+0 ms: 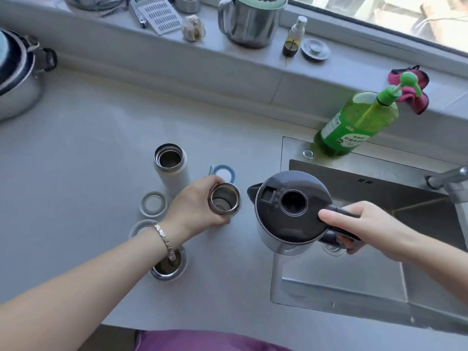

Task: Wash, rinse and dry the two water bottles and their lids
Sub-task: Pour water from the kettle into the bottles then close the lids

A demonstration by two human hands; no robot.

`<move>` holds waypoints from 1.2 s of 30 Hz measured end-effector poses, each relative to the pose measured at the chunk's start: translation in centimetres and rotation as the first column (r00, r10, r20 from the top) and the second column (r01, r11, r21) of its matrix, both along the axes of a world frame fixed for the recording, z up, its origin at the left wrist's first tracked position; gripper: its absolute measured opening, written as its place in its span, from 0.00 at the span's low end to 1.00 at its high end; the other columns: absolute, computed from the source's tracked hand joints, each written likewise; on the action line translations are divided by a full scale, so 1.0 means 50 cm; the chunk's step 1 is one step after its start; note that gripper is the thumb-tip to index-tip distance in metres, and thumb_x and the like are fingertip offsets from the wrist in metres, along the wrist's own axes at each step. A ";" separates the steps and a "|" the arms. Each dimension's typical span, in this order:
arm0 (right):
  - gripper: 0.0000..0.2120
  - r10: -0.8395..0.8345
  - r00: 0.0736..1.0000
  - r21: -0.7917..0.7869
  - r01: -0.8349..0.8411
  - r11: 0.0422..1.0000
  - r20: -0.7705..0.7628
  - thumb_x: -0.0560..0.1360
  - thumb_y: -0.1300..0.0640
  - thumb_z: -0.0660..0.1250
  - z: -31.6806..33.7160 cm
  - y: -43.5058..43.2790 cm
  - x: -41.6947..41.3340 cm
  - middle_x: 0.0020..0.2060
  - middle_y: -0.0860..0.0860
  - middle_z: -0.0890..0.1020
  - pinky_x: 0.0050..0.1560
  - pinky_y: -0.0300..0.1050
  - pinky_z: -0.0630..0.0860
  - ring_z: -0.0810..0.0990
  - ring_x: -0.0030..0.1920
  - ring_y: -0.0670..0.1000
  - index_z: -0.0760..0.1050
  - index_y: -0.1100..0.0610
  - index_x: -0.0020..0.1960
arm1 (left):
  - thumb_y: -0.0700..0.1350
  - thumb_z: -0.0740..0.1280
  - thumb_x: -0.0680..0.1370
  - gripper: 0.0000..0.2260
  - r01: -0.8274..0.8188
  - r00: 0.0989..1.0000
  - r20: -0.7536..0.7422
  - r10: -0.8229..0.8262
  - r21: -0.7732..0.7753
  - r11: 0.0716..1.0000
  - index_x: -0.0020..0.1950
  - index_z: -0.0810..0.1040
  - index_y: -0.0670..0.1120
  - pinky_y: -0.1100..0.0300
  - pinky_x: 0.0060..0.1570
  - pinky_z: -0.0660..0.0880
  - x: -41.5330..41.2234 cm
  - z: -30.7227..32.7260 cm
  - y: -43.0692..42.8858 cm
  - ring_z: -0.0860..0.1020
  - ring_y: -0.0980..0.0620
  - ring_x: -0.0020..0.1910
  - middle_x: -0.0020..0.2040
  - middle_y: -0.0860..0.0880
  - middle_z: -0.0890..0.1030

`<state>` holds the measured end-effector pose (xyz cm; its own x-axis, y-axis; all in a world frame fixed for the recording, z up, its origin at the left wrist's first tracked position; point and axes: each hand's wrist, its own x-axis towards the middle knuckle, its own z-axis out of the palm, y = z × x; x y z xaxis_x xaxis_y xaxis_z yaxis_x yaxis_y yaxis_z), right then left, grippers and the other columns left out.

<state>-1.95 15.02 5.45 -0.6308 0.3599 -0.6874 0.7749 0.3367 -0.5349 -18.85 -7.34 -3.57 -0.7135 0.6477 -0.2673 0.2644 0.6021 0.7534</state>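
Purple cloth (202,340) fills the bottom edge, nearer than the sink (342,295). Left of the sink, the left hand (195,203) wraps its curled fingers and thumb round an open steel bottle (224,201) standing on the counter. The right hand (354,224) grips the handle of a dark-lidded kettle (288,206), thumb on top, above the sink's left rim, just beside that bottle. Farther left of the sink stands an open white bottle (171,168), with a blue lid (222,173) between the two bottles and a white ring (153,205) beside it. A steel-lined cap (164,271) lies partly under the left wrist. A green soap bottle (354,125) stands on the sink's far rim.
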 end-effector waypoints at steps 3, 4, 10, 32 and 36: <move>0.27 0.040 0.999 0.011 -0.040 0.999 0.023 0.55 0.31 0.67 0.004 0.000 -0.010 0.23 0.53 0.69 0.37 0.49 0.67 0.66 0.29 0.52 0.67 0.56 0.25 | 0.46 0.78 0.60 0.27 0.031 1.000 -0.003 -0.031 -0.033 0.999 0.57 0.74 0.53 0.57 0.54 0.73 0.003 -0.001 0.011 0.75 0.55 0.54 0.53 0.56 0.78; 0.28 0.055 0.998 0.017 -0.055 0.998 0.032 0.55 0.31 0.68 0.005 0.000 -0.014 0.23 0.53 0.69 0.37 0.49 0.67 0.65 0.28 0.52 0.66 0.56 0.25 | 0.46 0.77 0.61 0.27 0.031 1.000 -0.001 -0.031 -0.041 0.999 0.58 0.74 0.53 0.56 0.54 0.73 0.003 -0.002 0.013 0.75 0.54 0.55 0.54 0.56 0.78; 0.25 0.093 0.991 0.042 -0.098 0.994 0.100 0.66 0.37 0.67 0.010 -0.007 -0.036 0.22 0.52 0.70 0.36 0.47 0.67 0.67 0.30 0.52 0.66 0.56 0.24 | 0.47 0.78 0.60 0.27 0.041 0.999 0.005 -0.041 -0.039 0.998 0.57 0.74 0.54 0.54 0.54 0.73 0.000 -0.011 0.019 0.76 0.53 0.55 0.54 0.57 0.78; 0.26 0.172 0.946 0.167 -0.223 0.960 0.273 0.69 0.35 0.64 0.051 -0.016 -0.072 0.23 0.51 0.73 0.30 0.45 0.71 0.71 0.26 0.50 0.67 0.54 0.24 | 0.44 0.80 0.59 0.32 0.029 0.998 0.048 -0.029 0.009 1.000 0.62 0.74 0.51 0.59 0.58 0.70 -0.003 -0.020 0.012 0.75 0.53 0.58 0.58 0.54 0.78; 0.26 0.183 0.938 0.192 -0.246 0.950 0.295 0.69 0.35 0.64 0.063 -0.019 -0.080 0.23 0.51 0.74 0.29 0.47 0.73 0.72 0.26 0.50 0.68 0.55 0.24 | 0.43 0.80 0.59 0.31 0.022 0.998 0.059 -0.023 0.016 1.000 0.60 0.75 0.51 0.59 0.57 0.71 -0.005 -0.022 0.008 0.75 0.53 0.57 0.56 0.54 0.78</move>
